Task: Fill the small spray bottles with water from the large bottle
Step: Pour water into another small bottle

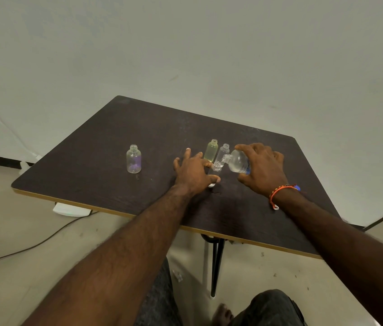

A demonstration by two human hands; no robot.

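While the large bottle point(237, 163) lies tipped nearly flat in the right hand point(262, 170), fingers curled round its body and its open neck pointing toward nine o'clock, the step in hand reads as pouring. Item one: a small clear bottle point(216, 171), uncapped, near the table's middle, steadied by the left hand point(191, 171), thumb and forefinger pinching it low down while the other fingers spread loose; the large bottle's mouth sits just above and beside its neck. Items two and three: a yellowish bottle point(211, 150) and another clear bottle point(223, 152), both uncapped, close behind at twelve o'clock of the first. Item four: a purplish bottle point(133, 158), uncapped, well apart at nine o'clock. All stand upright on the dark table point(106, 147). Water levels cannot be told. Judgement: the next move calls for a slow, small tilt with mouth kept over the narrow neck; overshoot would likely spill onto the table.
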